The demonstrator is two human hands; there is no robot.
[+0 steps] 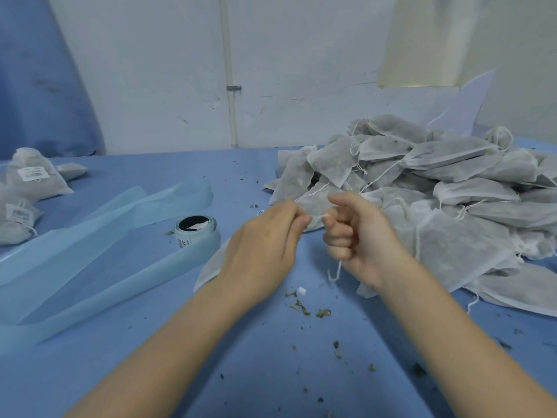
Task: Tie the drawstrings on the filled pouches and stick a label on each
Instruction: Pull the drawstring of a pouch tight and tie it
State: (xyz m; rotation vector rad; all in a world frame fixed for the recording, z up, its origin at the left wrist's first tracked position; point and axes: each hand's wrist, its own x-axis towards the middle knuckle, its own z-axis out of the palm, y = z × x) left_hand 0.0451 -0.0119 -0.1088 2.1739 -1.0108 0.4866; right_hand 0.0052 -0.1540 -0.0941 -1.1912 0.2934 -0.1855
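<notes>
Centre of frame: both hands meet over a pouch [313, 206] of thin, grey-white non-woven fabric, its fill showing dark through the cloth. The left hand [265, 236] has its fingers curled, the tips pinching the white drawstring [319, 217] at the pouch neck. The right hand [355, 233] is closed in a fist round the same string; a frayed cord end [335, 271] hangs below the fist. The string runs taut and short between the two hands.

Right half of frame: a loose heap of filled pouches [437, 188], same matte fibrous cloth, flat and pillow-shaped, mouths mostly open, thin white cords trailing. The heap touches the held pouch from behind.

Centre left: a roll of labels [197, 233] on pale blue glossy backing, dark hollow core, standing on the table. Long, smooth, translucent ribbons of spent backing strip [90, 260] lie across the lower left.

Upper left edge: labelled pouches [33, 179], plump and closed, each bearing a white rectangular printed label.

Table [271, 372]: covered in a blue smooth sheet, scattered with dry greenish-brown herb crumbs [301, 306], densest in the lower centre. One small white scrap [301, 291] lies among them.

Top: a scuffed white wall [301, 70] with a vertical white pipe [230, 86].
</notes>
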